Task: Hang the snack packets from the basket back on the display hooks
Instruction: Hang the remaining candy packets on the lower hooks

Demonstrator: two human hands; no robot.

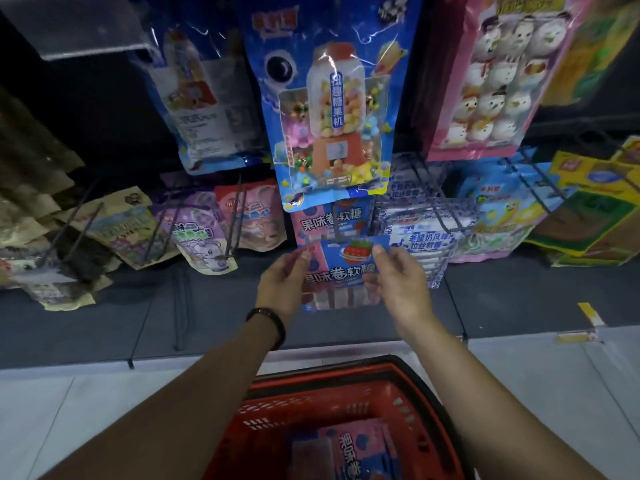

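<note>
A pink-and-blue snack packet (341,271) is held up in front of the lower row of display hooks. My left hand (284,282) pinches its upper left corner and my right hand (398,282) pinches its upper right corner. Just behind it an identical packet (329,220) hangs on a hook (337,225). On the floor below stands the red basket (311,386), with at least one more pink packet (349,452) lying inside.
A large blue candy-machine bag (329,109) hangs right above the held packet. White-and-blue packets (422,233) hang to the right, pink and purple pouches (221,226) to the left. Bare wire hooks (239,216) jut forward. A grey shelf base (173,313) runs beneath.
</note>
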